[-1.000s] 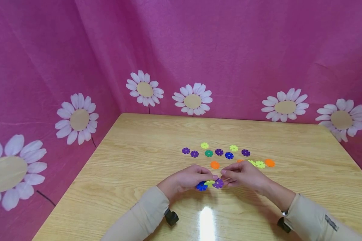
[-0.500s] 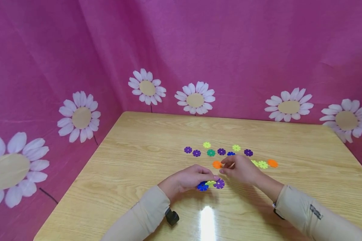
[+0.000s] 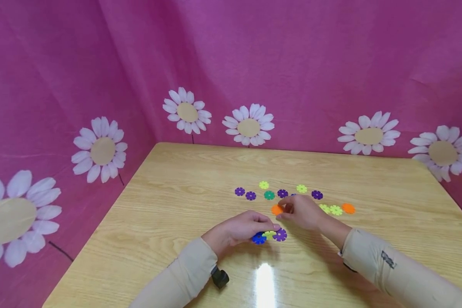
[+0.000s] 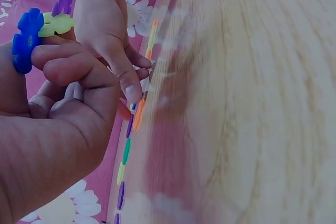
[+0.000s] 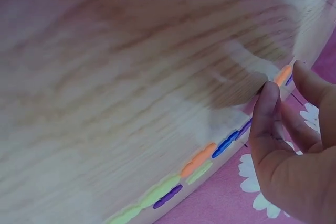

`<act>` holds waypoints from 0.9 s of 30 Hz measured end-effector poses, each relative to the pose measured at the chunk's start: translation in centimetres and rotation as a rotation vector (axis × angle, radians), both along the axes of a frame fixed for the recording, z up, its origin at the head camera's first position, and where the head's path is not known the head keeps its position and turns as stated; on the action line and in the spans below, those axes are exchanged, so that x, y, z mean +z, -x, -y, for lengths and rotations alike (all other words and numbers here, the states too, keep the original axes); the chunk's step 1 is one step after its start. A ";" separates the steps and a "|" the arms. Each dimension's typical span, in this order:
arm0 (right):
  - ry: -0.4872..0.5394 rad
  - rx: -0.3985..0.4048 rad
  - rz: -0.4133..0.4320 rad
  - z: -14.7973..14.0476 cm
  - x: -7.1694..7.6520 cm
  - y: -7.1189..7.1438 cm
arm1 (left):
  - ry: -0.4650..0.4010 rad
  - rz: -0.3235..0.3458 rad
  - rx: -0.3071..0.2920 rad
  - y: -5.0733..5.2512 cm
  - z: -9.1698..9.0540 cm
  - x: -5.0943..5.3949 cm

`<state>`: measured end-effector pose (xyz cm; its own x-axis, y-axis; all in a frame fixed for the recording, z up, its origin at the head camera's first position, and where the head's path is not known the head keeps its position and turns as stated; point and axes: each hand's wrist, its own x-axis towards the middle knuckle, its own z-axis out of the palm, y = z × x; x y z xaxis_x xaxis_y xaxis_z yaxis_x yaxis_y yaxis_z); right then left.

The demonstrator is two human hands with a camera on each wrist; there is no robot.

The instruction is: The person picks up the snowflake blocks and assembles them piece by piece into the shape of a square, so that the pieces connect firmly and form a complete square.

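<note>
My left hand pinches a short chain of linked snowflake discs above the table. The chain runs from a blue disc through a yellow disc to a purple disc; the left wrist view shows the same blue disc sticking out past the fingers. My right hand is at an orange disc lying flat, its fingertips partly covering it. In the right wrist view, the thumb and forefinger stand apart, with the orange disc beyond them.
Behind the hands, several loose discs lie on the wooden table, among them a green disc and a purple disc. Farther right are yellow discs and an orange disc. A pink flowered curtain borders the table.
My right hand has let go of the chain's purple end and moved forward and slightly left to the orange disc. My left hand keeps the chain almost in place.
</note>
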<state>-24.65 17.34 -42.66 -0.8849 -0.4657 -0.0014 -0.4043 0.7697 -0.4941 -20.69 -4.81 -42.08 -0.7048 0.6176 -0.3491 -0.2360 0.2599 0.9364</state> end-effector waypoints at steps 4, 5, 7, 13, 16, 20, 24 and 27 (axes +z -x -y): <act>-0.020 0.000 0.023 0.4 -0.2 0.2 | 0.000 -0.006 -0.002 0.0 0.0 0.0; -0.024 -0.002 0.031 0.4 -0.2 0.3 | -0.004 -0.004 -0.001 0.0 -0.1 0.0; -0.028 0.000 0.042 0.5 -0.3 0.3 | -0.008 0.001 0.000 0.0 0.0 0.0; -0.016 -0.005 0.056 0.7 -0.3 0.3 | -0.022 0.011 0.000 0.0 0.0 -0.3; -0.006 -0.006 0.058 0.8 -0.2 0.3 | -0.023 0.009 -0.002 0.0 0.1 -0.3; 0.010 -0.010 0.048 0.8 -0.2 0.3 | -0.019 0.009 0.003 0.0 0.1 -0.3; 0.028 -0.022 0.033 0.7 -0.3 0.2 | -0.019 0.010 0.010 0.0 0.2 -0.3; 0.032 -0.027 0.005 0.8 -0.3 0.2 | -0.020 0.006 0.010 0.0 0.3 -0.3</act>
